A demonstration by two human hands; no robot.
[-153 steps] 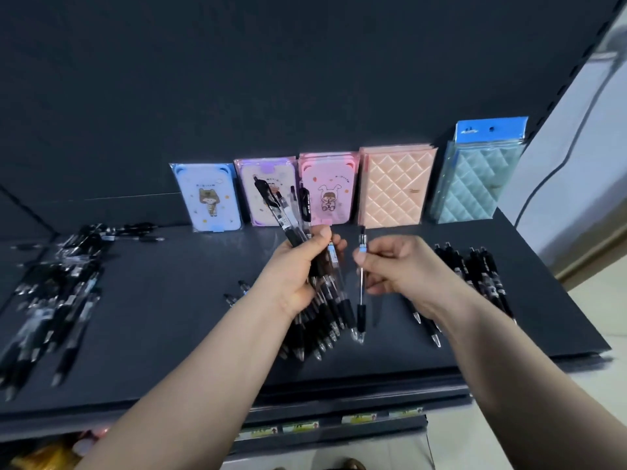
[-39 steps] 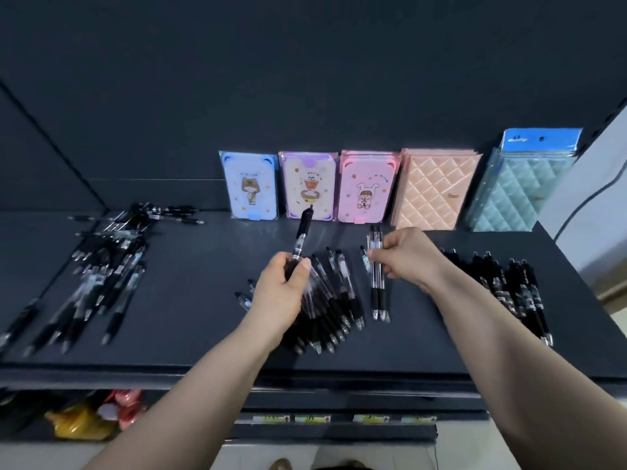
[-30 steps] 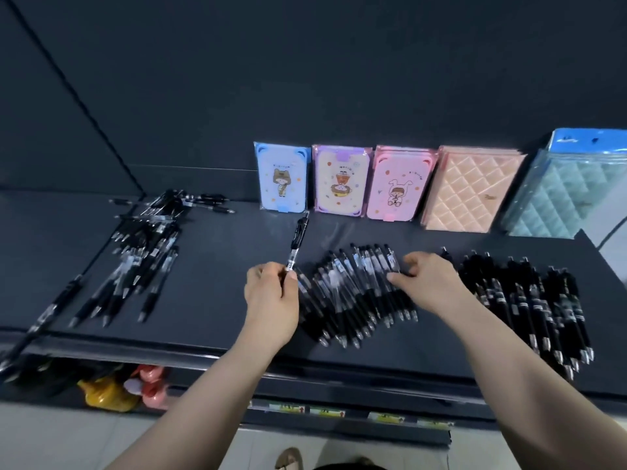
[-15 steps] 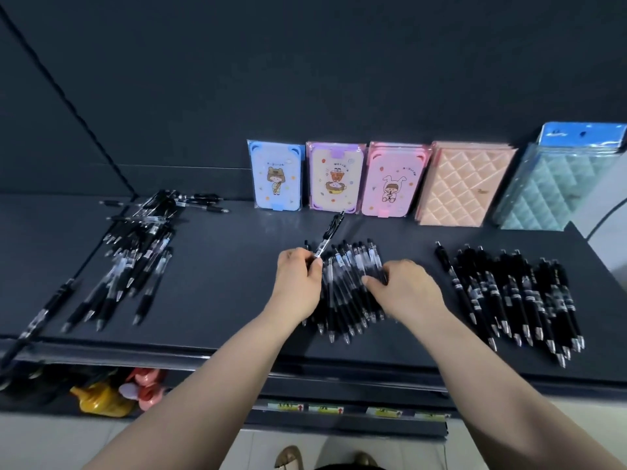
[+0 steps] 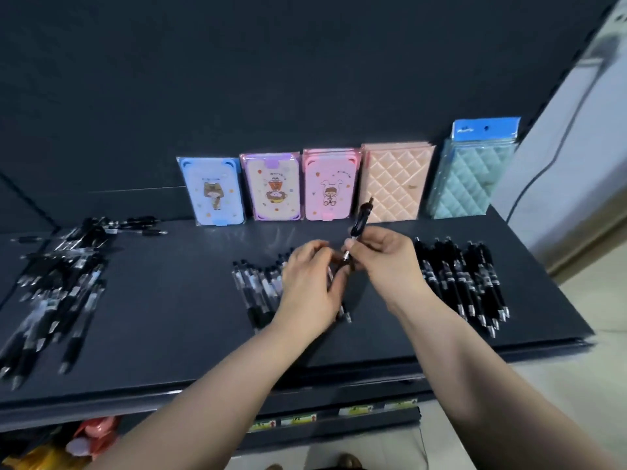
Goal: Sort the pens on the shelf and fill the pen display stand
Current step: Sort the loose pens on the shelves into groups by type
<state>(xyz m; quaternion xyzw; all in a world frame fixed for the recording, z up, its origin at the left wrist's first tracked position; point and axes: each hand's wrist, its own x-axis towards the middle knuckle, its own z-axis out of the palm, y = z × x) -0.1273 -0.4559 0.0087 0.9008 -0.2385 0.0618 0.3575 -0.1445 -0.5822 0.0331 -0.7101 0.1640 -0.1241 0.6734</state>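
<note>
Head view, the only one: your right hand (image 5: 386, 259) pinches a single pen (image 5: 359, 223) between thumb and fingertips, low on the barrel. The pen is held above the shelf (image 5: 169, 300), tilted, with its upper end leaning up and right toward the notebooks (image 5: 274, 188) propped along the back. Your left hand (image 5: 308, 286) lies over the right end of the middle row of pens (image 5: 258, 286) with the fingers bent. It hides the pens beneath, so I cannot tell whether it clasps any or only rests on them. The held pen sits just above and right of that row, between it and the right row of pens (image 5: 464, 276), which lies sorted and well clear of both hands. The left heap of pens (image 5: 57, 286) is loose, far off to the left and untouched. The step in hand looks like checking one pen and assigning it to a group. To do it well, keep the pinch low and firm so the barrel doesn't swing. Turn the pen until the label or barrel type shows, then lay it parallel to its matching row, tip facing the same way as the rest. Hold the left hand flat on the middle row so nothing rolls toward the shelf edge. No display stand is in view, so the filling is not yet begun and most of the task is left.
</note>
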